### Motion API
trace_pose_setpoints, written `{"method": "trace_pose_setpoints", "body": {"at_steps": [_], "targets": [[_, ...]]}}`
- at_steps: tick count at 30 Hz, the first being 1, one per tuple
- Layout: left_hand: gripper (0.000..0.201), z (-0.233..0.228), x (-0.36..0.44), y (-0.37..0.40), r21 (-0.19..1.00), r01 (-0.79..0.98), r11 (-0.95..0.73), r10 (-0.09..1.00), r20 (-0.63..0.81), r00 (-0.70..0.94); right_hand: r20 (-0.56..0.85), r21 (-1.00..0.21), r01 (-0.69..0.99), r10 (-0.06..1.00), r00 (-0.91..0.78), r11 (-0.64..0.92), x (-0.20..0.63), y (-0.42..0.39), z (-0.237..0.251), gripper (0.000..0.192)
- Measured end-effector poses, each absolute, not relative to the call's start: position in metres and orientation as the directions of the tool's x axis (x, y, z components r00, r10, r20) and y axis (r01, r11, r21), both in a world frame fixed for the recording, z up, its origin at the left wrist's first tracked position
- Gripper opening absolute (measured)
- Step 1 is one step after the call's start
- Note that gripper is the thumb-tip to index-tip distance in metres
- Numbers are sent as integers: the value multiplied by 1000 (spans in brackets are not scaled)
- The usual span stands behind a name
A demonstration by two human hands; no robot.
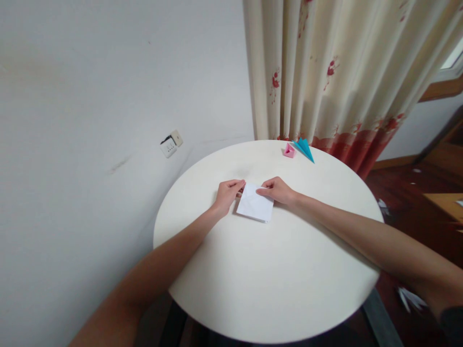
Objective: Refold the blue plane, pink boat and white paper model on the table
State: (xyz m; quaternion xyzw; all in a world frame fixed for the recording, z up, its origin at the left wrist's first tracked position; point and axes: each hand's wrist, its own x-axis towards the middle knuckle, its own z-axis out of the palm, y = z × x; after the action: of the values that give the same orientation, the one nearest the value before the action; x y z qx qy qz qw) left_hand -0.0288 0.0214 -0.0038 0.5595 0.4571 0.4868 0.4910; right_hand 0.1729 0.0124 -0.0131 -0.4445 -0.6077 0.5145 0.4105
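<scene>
Both arms are stretched forward; the left hand [227, 193] and right hand [278, 189] are set close together, fingers pinched.

Bare bench [267, 270] from 3 round through 6 to 9 o'clock of the white folded paper [255, 204]: open passage on every near side. At 1 o'clock, well apart near the far rim, a pink paper box [289, 151] touching a blue paper plane [304, 148]. Beyond those, curtain [336, 72]; wall [108, 96] close past the rim at 10 o'clock.
</scene>
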Motion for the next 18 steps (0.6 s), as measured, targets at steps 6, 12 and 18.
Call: {"method": "trace_pose_setpoints", "body": {"at_steps": [6, 12, 18], "targets": [[49, -5, -28, 17, 998, 56, -19, 969, 5, 247, 50, -986, 141, 959, -278, 92, 174, 14, -17, 33], [42, -6, -24, 11, 985, 160, -71, 966, 28, 256, 67, -979, 173, 969, -236, 110, 173, 15, -16, 33], [40, -5, -27, 14, 975, 210, -74, 952, 7, 305, 49, -990, 123, 992, -115, 63, 172, 13, -13, 27]]}}
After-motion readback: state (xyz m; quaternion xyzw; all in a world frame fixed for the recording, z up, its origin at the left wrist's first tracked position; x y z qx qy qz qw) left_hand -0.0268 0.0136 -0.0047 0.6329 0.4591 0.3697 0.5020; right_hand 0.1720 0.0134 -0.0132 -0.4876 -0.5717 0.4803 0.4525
